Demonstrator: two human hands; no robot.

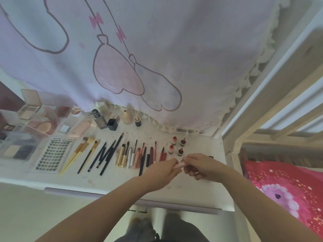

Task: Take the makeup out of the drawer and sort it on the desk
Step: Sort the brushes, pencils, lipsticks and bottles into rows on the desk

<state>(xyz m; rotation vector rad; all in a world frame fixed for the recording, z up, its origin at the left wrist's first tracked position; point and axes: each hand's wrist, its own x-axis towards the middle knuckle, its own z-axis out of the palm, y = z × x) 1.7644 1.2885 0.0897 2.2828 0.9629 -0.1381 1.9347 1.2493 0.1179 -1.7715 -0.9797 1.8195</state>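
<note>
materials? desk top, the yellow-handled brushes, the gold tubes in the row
Desk top: probably white painted or laminated board, matte, stained.
Yellow-handled brushes: handles look like bamboo or pale wood, dull finish; unsure.
Gold tubes: metallic gold with bright glints, metal or metallised plastic.

Light: soft, even daylight, moderately bright, slightly washed out. It glows through the curtain [157, 49] at the far side. Shadows faint; the desk [201, 187] shows almost none. No hard glare. Overall focus soft. Compacts [26, 130] at far left smeared and hazy. Strong wide-angle distortion: bed rails [272, 102] at right bow and lean, and the forearms stretch toward the near edge.
</note>
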